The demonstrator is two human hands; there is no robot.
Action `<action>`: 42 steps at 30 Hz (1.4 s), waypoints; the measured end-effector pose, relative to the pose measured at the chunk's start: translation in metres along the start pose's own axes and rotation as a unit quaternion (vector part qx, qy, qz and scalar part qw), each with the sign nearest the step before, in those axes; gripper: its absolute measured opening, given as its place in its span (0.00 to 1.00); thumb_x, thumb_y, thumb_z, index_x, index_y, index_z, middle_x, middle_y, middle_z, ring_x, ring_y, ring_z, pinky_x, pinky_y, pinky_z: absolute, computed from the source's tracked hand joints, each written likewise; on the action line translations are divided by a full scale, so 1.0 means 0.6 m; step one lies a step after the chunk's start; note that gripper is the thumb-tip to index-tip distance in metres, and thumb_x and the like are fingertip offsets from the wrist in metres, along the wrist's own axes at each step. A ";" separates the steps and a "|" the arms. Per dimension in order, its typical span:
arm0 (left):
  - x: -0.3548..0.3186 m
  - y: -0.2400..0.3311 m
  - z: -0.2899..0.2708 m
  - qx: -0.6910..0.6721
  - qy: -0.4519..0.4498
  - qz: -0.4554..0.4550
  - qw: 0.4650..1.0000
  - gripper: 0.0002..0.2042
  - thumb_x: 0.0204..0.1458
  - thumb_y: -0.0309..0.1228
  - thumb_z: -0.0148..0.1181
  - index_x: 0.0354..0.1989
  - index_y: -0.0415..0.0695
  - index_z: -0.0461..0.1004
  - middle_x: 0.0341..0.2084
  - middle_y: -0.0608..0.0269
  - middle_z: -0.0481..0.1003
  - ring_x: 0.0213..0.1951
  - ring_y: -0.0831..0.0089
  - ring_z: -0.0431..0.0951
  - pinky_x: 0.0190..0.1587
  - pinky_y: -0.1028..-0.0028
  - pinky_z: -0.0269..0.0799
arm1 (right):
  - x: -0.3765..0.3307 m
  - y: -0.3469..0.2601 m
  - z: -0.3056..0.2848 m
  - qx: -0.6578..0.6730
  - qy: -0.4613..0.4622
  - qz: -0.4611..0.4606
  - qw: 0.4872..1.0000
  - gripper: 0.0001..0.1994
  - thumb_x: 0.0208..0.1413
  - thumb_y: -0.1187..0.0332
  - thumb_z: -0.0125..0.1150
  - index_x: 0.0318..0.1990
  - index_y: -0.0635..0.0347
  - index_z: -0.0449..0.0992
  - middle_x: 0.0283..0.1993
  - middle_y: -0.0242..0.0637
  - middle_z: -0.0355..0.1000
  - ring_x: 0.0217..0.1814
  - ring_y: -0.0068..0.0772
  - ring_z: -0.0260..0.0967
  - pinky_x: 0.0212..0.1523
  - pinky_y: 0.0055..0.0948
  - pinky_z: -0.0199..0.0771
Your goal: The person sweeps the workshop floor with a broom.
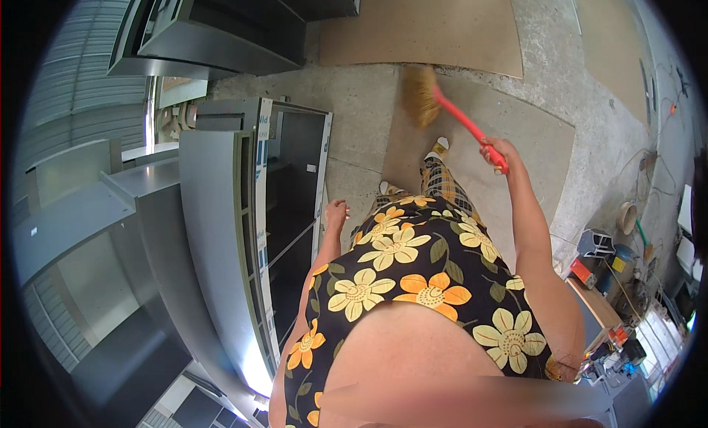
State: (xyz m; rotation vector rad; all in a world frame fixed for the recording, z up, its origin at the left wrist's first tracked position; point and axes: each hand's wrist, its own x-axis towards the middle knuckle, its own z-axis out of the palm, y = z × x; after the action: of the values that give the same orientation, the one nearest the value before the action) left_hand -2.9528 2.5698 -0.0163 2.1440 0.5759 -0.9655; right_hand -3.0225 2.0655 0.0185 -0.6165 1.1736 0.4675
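1 brush [451, 105] with a red handle and blurred tan bristles is held slantwise over the floor [354, 96], its head far and left, handle end near and right; whether the bristles touch down is unclear.

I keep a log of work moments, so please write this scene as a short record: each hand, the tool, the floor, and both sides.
Right hand: closed around the red handle of a brush
Left hand: no visible object in it, fingers partly curled, nearest the grey cabinet
Brush: bristles blurred, pointing away from the person; floor contact cannot be told
Floor: concrete, with a brown sheet ahead
Left side: dark grey cabinets
Right side: mixed items, including a red box-shaped thing
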 end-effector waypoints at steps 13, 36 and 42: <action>0.026 0.143 0.107 0.022 -0.045 -0.034 0.998 0.15 0.45 0.30 0.46 0.41 0.37 0.68 0.25 0.57 0.75 0.14 0.75 0.70 0.17 0.78 0.65 | -0.025 -0.083 0.103 -0.261 0.115 -0.302 0.910 0.13 0.44 0.73 0.50 0.40 0.63 0.64 0.18 0.34 0.64 0.13 0.23 0.62 0.12 0.23 0.64; 0.019 0.309 0.180 0.111 -0.016 0.008 0.994 0.14 0.41 0.27 0.46 0.36 0.35 0.71 0.23 0.55 0.74 0.23 0.71 0.75 0.22 0.75 0.72 | 0.030 -0.184 -0.016 -0.278 0.184 -0.298 0.894 0.16 0.44 0.74 0.49 0.44 0.66 0.65 0.15 0.33 0.63 0.10 0.25 0.59 0.10 0.24 0.62; 0.027 0.334 0.198 0.137 -0.034 0.052 0.989 0.14 0.42 0.27 0.46 0.37 0.36 0.71 0.23 0.55 0.74 0.23 0.71 0.75 0.22 0.76 0.71 | -0.058 -0.188 -0.035 -0.090 0.016 -0.160 0.983 0.12 0.48 0.72 0.51 0.41 0.60 0.65 0.18 0.29 0.61 0.13 0.17 0.58 0.10 0.18 0.59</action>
State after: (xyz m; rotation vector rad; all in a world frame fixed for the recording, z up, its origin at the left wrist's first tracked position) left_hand -2.8708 2.3515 -0.0011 2.3456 0.3085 -1.1066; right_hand -2.9770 1.9668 0.0685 -0.9552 1.0453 0.2913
